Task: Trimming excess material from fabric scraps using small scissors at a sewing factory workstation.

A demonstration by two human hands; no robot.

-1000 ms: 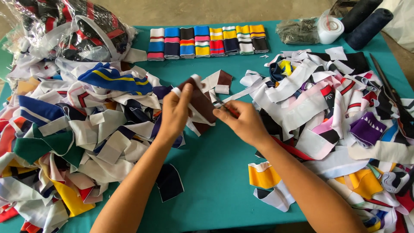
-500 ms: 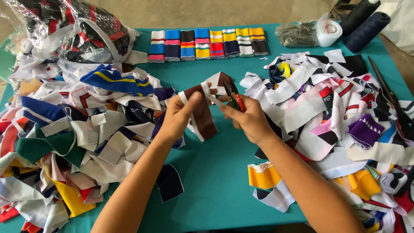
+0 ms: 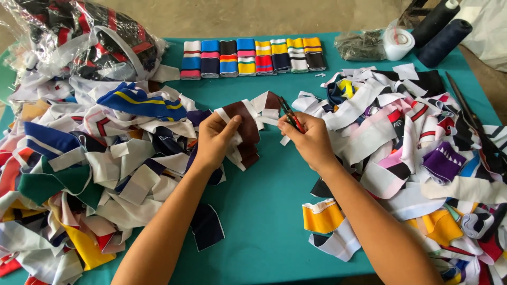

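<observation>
A garment workshop. Heaps of knitted collar strips (image 3: pixel 105 158) cover a teal table (image 3: pixel 264 211). Sorted strips (image 3: pixel 253 55) lie at twelve o'clock, thread cones (image 3: pixel 441 31) at one o'clock.

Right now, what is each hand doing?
Left hand: closed on the maroon-and-white fabric strip.
Right hand: closed on small snips.

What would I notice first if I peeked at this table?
Big, jumbled heaps of colourful striped fabric strips: one pile on the left, another pile on the right of the teal table. In the middle, the left hand holds a maroon and white strip, while the right hand grips small snips beside it. At the far edge sits a tidy row of folded striped bands.
</observation>
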